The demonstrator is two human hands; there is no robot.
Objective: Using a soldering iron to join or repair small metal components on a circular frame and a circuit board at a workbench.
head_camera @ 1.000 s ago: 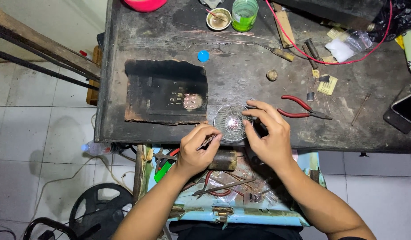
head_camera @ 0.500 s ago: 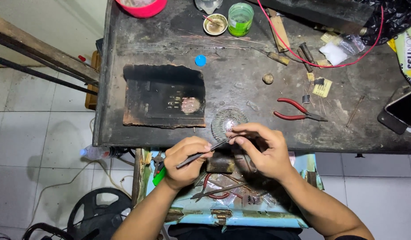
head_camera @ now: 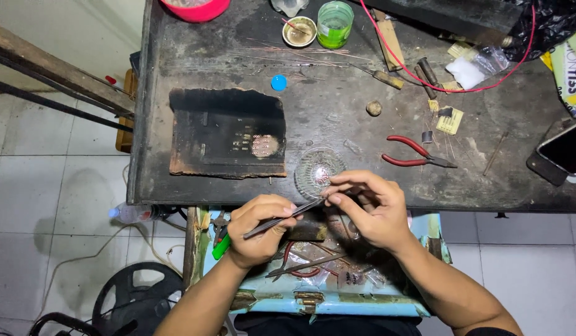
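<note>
**A:** What do the fingers have?

**B:** I see my left hand [head_camera: 258,230] closed around thin metal tweezers [head_camera: 282,219], thumb on top, fingers curled under. My right hand [head_camera: 370,208] pinches its fingertips [head_camera: 336,185] together at the tweezers' tip; something tiny may sit there, but I cannot tell what.

**A:** Which way do the tweezers point?

**B:** Their long axis runs from near-left to far-right, tip raised toward the right hand, back end low by my left palm. The tip meets the right fingertips just at the near edge of the workbench [head_camera: 194,68], right beside the small glass dish [head_camera: 318,170].

**A:** Where is the dish?

**B:** It stands on the bench close to its near edge, partly covered by my right fingers.

**A:** How much room around it?

**B:** To the left, the charred black board [head_camera: 226,134] lies near the dish, its near edge just short of the bench edge. To the right, the red-handled pliers [head_camera: 417,153] lie a little apart, jaws pointing right. Farther right, a phone [head_camera: 565,152] hangs over the bench edge. The far side is crowded: a green cup [head_camera: 335,23], a small tin [head_camera: 299,31], a red wire [head_camera: 425,78]. Between dish and tin the surface is mostly bare, with a blue cap [head_camera: 278,82]. Below my hands, an open blue toolbox [head_camera: 313,302] holds more tools.
</note>
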